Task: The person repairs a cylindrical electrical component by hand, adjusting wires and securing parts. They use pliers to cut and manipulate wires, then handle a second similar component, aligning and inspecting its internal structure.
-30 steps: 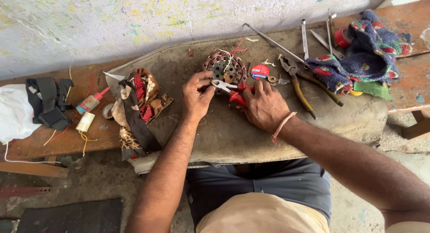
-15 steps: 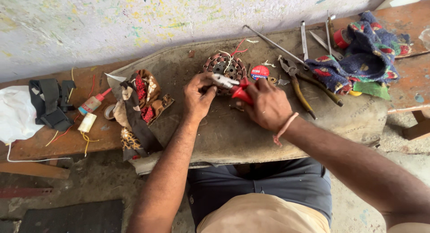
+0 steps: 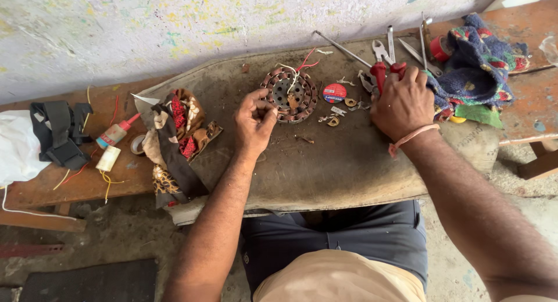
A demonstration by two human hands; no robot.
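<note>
While the left hand pinches the stator rim at mid tabletop, it should hold firm; the right hand, grasping red-handled pliers to the right, should lift them clear of the loose tools.

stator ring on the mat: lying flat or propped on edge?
Flat. The round copper-wound stator lies face up on the grey mat, its whole ring of coils in view. The left hand touches its near-left rim.
</note>
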